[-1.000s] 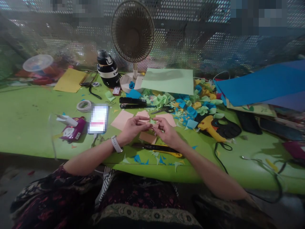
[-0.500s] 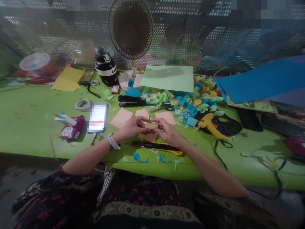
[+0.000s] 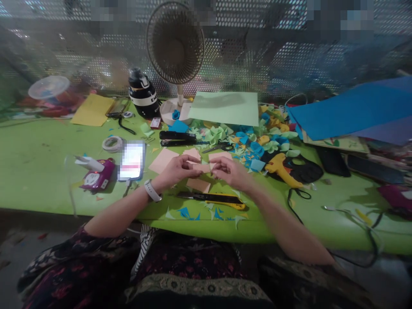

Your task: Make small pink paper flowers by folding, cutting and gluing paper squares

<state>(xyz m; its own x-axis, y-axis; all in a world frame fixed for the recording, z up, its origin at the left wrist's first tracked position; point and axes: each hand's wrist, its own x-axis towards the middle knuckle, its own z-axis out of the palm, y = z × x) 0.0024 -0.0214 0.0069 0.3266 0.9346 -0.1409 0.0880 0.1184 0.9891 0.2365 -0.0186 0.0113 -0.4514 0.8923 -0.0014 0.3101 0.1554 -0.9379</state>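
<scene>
A small folded piece of pink paper [image 3: 201, 168] is held between my two hands above the table. My left hand [image 3: 180, 170] pinches its left end between thumb and fingers. At the other end, my right hand [image 3: 228, 171] has its fingertips closed on the paper's edge. Beneath them lies a flat pink paper piece [image 3: 198, 185]. More pink squares [image 3: 163, 160] rest just behind and beside the hands. Nearer to me are a yellow-and-black box cutter [image 3: 212, 198] and blue paper scraps [image 3: 184, 213].
Behind the hands are a black stapler [image 3: 177, 138], scissors [image 3: 222, 147] and a heap of folded paper pieces [image 3: 254, 141]. A yellow glue gun [image 3: 283, 170] lies to the right. Leftward are a lit phone [image 3: 131, 161], a tape roll [image 3: 112, 143] and a purple power strip [image 3: 98, 176].
My right hand has moved slightly right, away from my left, so more of the pink paper between them shows. The flat pink piece below is less covered. The view has shifted slightly.
</scene>
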